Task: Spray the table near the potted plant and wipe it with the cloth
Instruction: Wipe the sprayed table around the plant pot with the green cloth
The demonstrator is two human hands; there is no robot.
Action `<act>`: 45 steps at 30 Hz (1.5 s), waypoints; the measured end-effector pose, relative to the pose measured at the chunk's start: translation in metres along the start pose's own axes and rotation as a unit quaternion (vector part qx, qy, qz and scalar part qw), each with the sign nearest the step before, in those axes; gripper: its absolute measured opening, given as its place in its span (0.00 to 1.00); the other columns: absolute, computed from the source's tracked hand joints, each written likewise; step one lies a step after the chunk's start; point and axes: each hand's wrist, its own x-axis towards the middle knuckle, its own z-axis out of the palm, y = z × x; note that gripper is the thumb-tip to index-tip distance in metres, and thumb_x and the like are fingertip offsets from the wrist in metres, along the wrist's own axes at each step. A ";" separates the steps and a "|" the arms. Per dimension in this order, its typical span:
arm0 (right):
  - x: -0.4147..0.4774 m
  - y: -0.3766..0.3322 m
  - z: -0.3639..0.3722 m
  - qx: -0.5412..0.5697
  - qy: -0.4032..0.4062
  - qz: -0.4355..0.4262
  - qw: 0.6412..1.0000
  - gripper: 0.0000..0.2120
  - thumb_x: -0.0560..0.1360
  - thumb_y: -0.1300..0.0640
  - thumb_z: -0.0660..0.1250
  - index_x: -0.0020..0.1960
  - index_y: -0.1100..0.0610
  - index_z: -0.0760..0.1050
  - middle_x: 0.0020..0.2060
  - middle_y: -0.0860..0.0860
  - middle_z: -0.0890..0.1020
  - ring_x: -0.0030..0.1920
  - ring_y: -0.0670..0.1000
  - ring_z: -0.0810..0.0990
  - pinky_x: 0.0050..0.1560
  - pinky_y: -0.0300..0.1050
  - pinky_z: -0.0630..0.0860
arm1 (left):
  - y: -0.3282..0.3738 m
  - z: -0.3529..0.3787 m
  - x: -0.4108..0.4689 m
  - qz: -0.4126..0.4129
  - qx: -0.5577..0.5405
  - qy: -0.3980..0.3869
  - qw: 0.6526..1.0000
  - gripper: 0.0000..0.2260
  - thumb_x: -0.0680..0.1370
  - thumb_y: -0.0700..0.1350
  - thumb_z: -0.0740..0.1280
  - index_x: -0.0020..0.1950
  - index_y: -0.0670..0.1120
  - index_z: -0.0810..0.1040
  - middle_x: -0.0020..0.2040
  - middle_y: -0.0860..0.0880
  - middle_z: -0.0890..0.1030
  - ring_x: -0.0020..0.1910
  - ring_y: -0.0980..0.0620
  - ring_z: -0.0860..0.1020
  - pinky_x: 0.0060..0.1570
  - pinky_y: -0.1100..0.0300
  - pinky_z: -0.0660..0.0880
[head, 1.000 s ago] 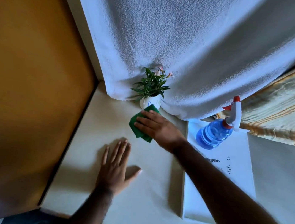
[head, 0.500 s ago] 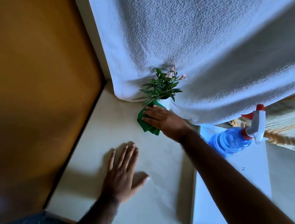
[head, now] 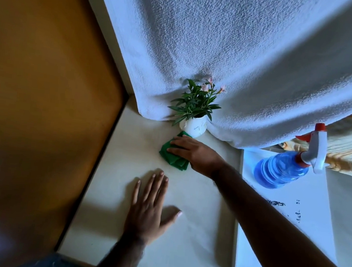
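Note:
A small potted plant (head: pixel 195 111) in a white pot stands at the back of the cream table (head: pixel 197 204), against a hanging white towel. My right hand (head: pixel 195 152) presses flat on a folded green cloth (head: pixel 173 156) just in front of the pot, the cloth touching the pot's base. My left hand (head: pixel 150 205) lies flat and spread on the table nearer to me, holding nothing. A blue spray bottle (head: pixel 283 171) with a white and red trigger stands to the right on a white board.
A white towel (head: pixel 235 58) hangs behind the plant and reaches the tabletop. An orange-brown wall (head: pixel 38 94) runs along the table's left edge. The white board (head: pixel 292 225) with dark marks lies right of my right arm. Striped fabric (head: pixel 350 150) shows far right.
My right hand has slid the green cloth a little towards me and left of the pot after pushing up against it. The left hand stays flat. The view has shifted slightly.

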 end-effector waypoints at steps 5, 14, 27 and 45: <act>-0.011 0.001 -0.012 -0.051 0.103 -0.031 0.993 0.16 0.81 0.69 0.64 0.66 0.61 0.81 0.68 0.63 0.79 0.70 0.66 0.75 0.74 0.61 0.69 | 0.000 -0.002 0.000 0.000 -0.001 0.004 1.000 0.44 0.79 0.73 0.59 0.85 0.44 0.59 0.86 0.45 0.61 0.85 0.44 0.61 0.78 0.32 0.66; -0.023 0.019 -0.023 -0.071 0.063 -0.026 0.995 0.17 0.82 0.65 0.59 0.64 0.61 0.82 0.68 0.65 0.79 0.69 0.68 0.76 0.68 0.65 0.75 | 0.000 0.003 0.000 0.007 0.003 0.013 1.000 0.44 0.80 0.73 0.58 0.85 0.44 0.60 0.86 0.44 0.62 0.85 0.43 0.62 0.79 0.31 0.65; -0.031 0.013 0.000 0.013 0.066 -0.004 0.998 0.23 0.72 0.79 0.67 0.63 0.63 0.82 0.64 0.65 0.80 0.69 0.66 0.76 0.69 0.62 0.74 | -0.002 0.004 -0.001 0.009 0.001 0.010 1.000 0.45 0.80 0.74 0.59 0.86 0.45 0.58 0.87 0.45 0.60 0.85 0.45 0.60 0.78 0.32 0.65; -0.032 0.025 0.004 0.018 0.107 0.000 0.994 0.19 0.74 0.75 0.70 0.63 0.63 0.83 0.65 0.64 0.81 0.68 0.65 0.77 0.69 0.59 0.74 | 0.000 -0.002 0.000 0.005 0.002 -0.002 1.000 0.44 0.80 0.74 0.57 0.85 0.44 0.59 0.87 0.45 0.61 0.85 0.44 0.61 0.78 0.31 0.66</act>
